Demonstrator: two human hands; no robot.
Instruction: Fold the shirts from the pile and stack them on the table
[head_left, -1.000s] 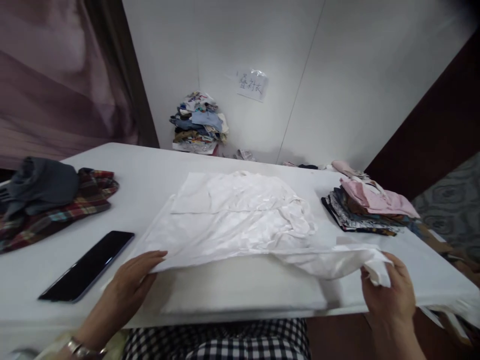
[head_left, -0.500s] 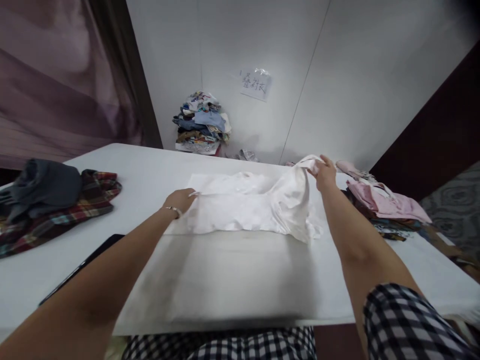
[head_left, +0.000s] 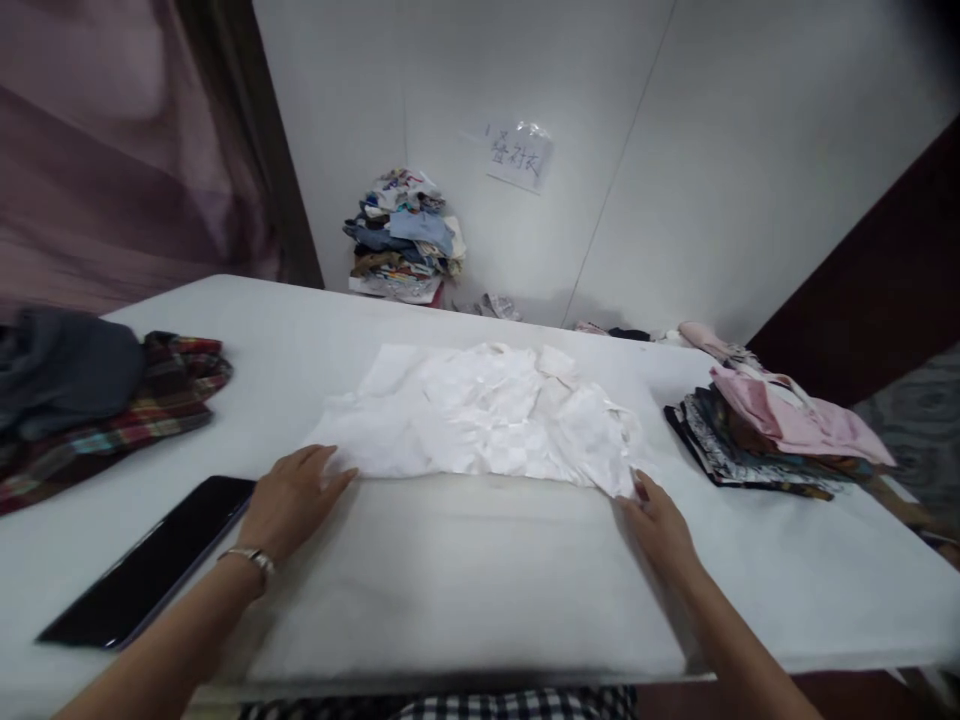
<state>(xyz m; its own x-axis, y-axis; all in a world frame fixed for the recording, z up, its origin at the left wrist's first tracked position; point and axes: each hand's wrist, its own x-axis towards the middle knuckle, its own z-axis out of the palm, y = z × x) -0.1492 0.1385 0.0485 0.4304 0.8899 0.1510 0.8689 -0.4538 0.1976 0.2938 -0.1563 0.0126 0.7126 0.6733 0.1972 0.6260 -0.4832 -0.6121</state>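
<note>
Head camera looks down on a white garment lying folded and crumpled flat in the middle of the white surface, its near edge running straight across between the two hands. At the garment's near left corner the left hand rests flat, fingers spread and holding nothing, fingertips just touching the cloth; a bracelet circles its wrist. By the near right corner the right hand lies palm down, fingers loose and unclenched, touching the fabric edge. Left of the left hand lies a dark phone, and farther left a plaid cloth under a grey garment. A stack of folded clothes sits to the right, well apart, and another clothes pile stands against the wall beyond.
</note>
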